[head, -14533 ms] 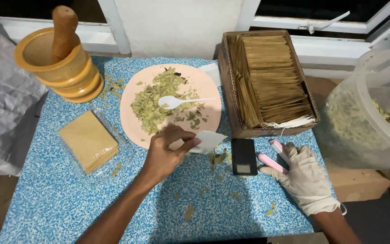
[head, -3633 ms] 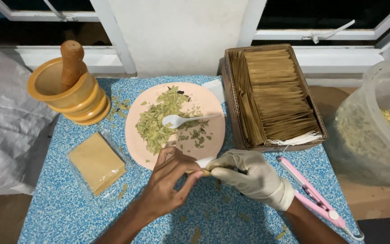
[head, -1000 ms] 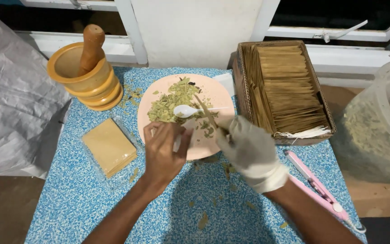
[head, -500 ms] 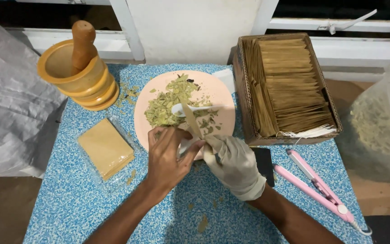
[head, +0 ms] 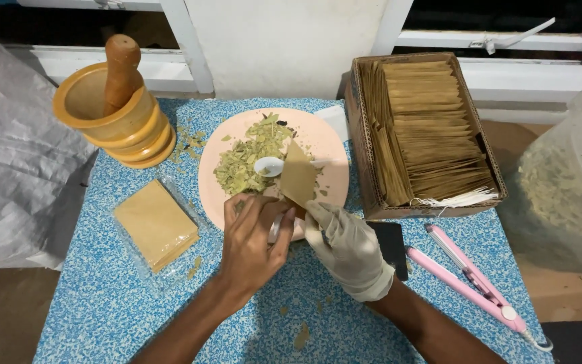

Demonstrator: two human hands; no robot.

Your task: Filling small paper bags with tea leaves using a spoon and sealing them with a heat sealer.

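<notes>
A blue speckled table (head: 136, 317) fills most of the view; its near edge is cut off at the bottom, and a grey plastic sheet (head: 15, 168) hangs along its left side. At the right, a big translucent tub (head: 567, 189) runs out of the picture; pale dried leaf matter shows dimly through its wall, hard to make out. Behind the table, a cardboard box (head: 362, 135) stands packed with upright tan paper sachets (head: 432, 128), with white strings spilling over its near edge. Left of the box lies a round pink plate (head: 328, 192) with a heap of dried green leaves (head: 244, 162) on it and crumbs scattered around. A wooden mortar (head: 112, 125) stands at the back left with a pestle (head: 121, 71) leaning inside; what else it holds is hidden. Near the left edge lies a clear bag of flat tan sachets (head: 156, 226). A pink hair straightener (head: 469, 286) lies at the right, and a small black object (head: 392, 246) sits half hidden behind the gloved wrist.

The right hand (head: 348, 246), in a white glove, pinches the lower corner of an open tan sachet (head: 298, 178), held tilted over the plate's near part. The bare left hand (head: 254, 243) grips the handle of a white plastic spoon (head: 269, 166); most of the handle is hidden under the fingers, and the bowl rests on the leaves just beside the sachet's mouth.
</notes>
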